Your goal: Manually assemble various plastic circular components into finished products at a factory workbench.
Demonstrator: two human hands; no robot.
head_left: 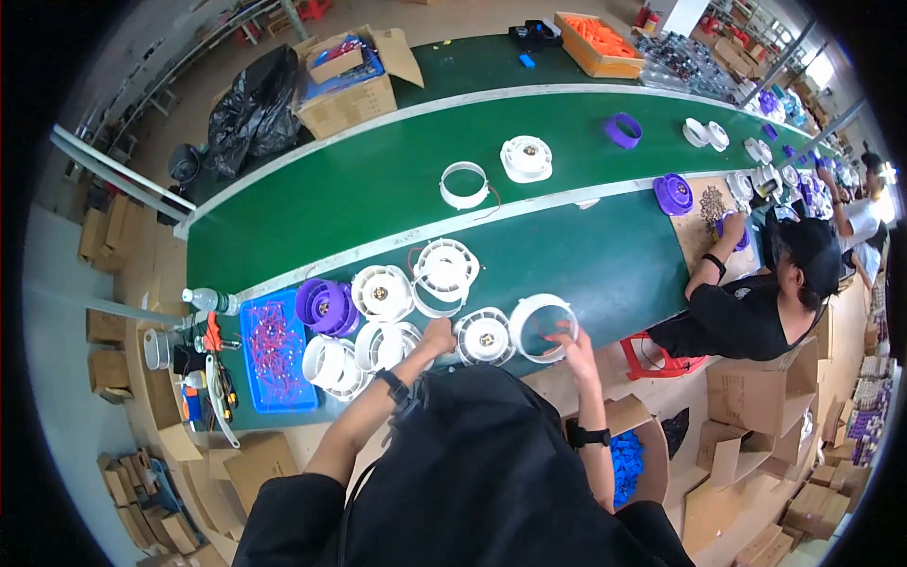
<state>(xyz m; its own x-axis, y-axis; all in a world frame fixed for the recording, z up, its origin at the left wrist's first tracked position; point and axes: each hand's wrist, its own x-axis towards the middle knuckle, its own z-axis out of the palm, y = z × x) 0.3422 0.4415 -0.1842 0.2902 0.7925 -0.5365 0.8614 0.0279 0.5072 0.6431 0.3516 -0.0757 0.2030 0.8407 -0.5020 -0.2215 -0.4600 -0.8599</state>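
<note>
My right hand [578,348] grips the right side of a white plastic ring [515,333], raised at the near edge of the green bench. To its left is a round white motor housing [485,336] with vanes and a metal hub. My left hand [437,337] is closed at that housing's left edge; its fingertips and anything in them are hidden. Beyond it, a white vaned part [447,266] leans on another white ring [439,307] with a red wire. More white housings [383,293] and a purple one [324,306] sit to the left.
A blue tray [281,397] of red wires lies at the left beside pliers [213,333] and a bottle [210,300]. The conveyor belt [378,170] beyond carries white and purple parts. A co-worker [765,293] sits at the right. A carton of blue pieces [626,468] stands below my right forearm.
</note>
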